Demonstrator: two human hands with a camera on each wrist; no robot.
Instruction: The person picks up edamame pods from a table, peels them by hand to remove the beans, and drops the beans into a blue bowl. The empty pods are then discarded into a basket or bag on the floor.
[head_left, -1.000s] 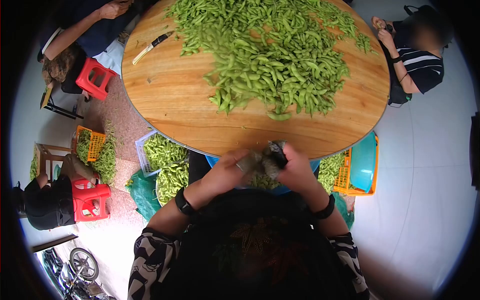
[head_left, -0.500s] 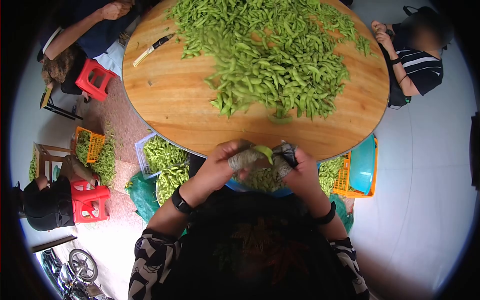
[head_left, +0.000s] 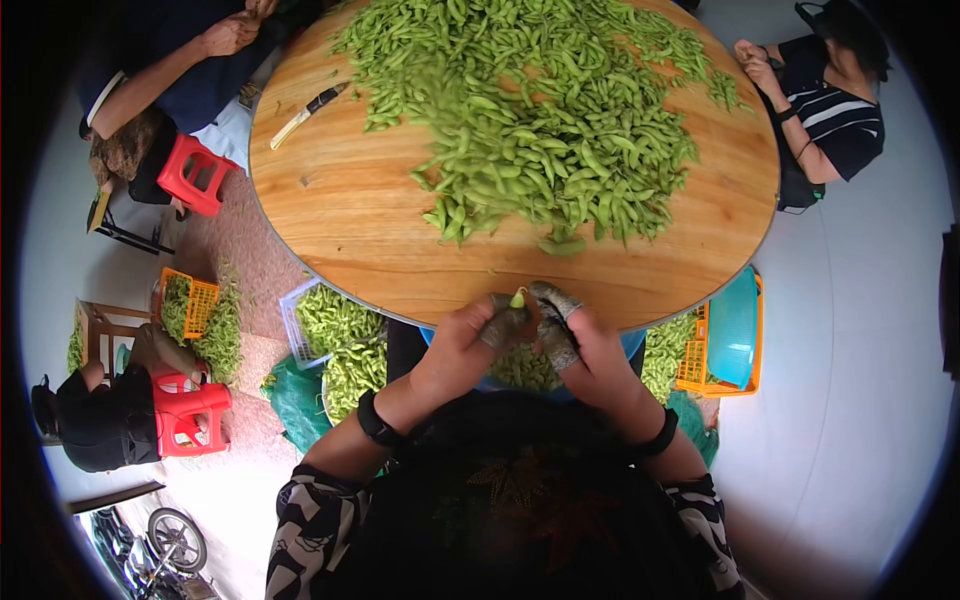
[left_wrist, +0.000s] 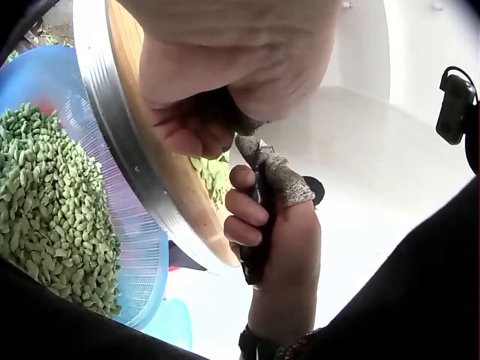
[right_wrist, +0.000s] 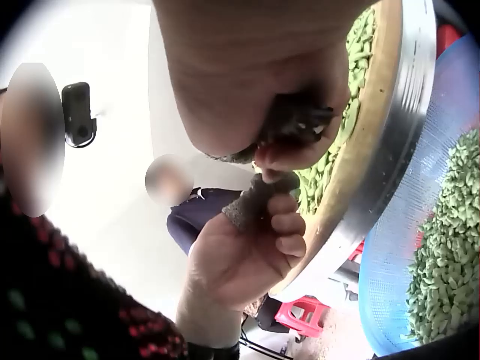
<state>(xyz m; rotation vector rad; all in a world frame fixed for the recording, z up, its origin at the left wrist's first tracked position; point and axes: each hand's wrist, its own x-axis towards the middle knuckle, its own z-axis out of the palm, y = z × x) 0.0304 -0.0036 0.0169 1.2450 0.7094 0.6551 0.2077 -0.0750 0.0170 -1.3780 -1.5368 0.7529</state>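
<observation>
Well, left hand pinches pod near table edge.

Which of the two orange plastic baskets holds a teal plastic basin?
The orange basket on the right, beside the round wooden table: the teal basin sits in it. The left orange basket shows green pods, no basin.

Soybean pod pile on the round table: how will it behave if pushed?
The pod pile likely spreads rather than moving as one; the pods lie loose. Edge pods probably slide singly across the flat wooden table.
</observation>
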